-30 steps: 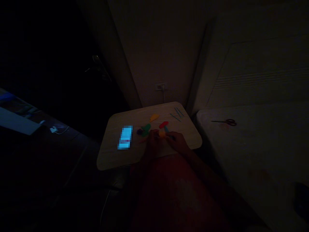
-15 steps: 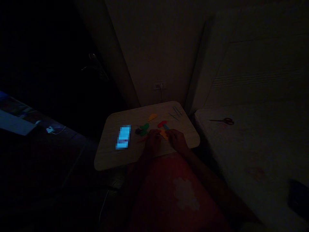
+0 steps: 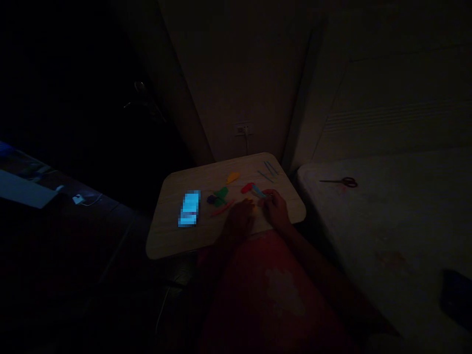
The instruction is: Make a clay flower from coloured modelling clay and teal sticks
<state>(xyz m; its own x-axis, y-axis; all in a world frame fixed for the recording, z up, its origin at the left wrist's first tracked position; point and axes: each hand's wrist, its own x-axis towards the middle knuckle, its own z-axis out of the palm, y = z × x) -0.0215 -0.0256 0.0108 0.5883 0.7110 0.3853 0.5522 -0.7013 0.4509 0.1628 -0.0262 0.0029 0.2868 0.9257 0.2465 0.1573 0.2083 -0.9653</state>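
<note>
The light is dim. My left hand (image 3: pixel 240 217) rests on the table with its fingers over an orange clay-like piece (image 3: pixel 254 206), partly hidden beneath them. My right hand (image 3: pixel 276 206) pinches the near end of a flat light-blue tool (image 3: pixel 258 190), just right of that piece. The tool's far end lies against a red clay-like piece (image 3: pixel 247 188). Left of my left hand is a thin pinkish-red strip (image 3: pixel 220 210). Beyond it sit a green piece (image 3: pixel 221 195) and a small dark purple lump (image 3: pixel 211 199). A yellow-orange piece (image 3: pixel 232 177) lies farther back.
Several thin blue sticks (image 3: pixel 271 168) lie at the far right of the small table (image 3: pixel 165 241). A lit, pixelated phone-shaped screen (image 3: pixel 190 209) is on its left. Scissors (image 3: pixel 342 182) rest on the pale surface at right. A wall socket (image 3: pixel 243 129) holds a plug and cable.
My right hand has let go of the orange piece, shifted slightly right and taken hold of the blue tool. My left hand now lies lower over the orange piece; more of the pinkish-red strip shows.
</note>
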